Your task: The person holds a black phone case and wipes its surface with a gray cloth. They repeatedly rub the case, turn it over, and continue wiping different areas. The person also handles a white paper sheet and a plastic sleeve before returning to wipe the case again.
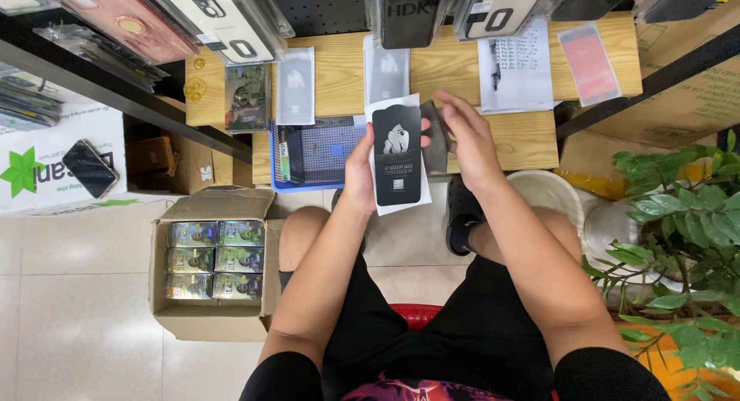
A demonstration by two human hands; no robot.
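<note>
Two hands raised over low wooden table (339, 77). Left hand (360, 170) clasping white packet with black screen protector (397, 156) upright — print facing camera. Right hand (466, 139) pinching dark glass sheet (434, 137) just beside packet, by edges — likely avoiding smudges.

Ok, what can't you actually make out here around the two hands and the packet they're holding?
All from the head view:
- Dark sheet: the right hand covers much of it, so its full shape is hidden.
- White packet: its print is too small to make out; the left hand covers its left edge.
- Blue tray: the packet hides its right part.
- Hanging phone cases: cut off by the top edge.
</note>
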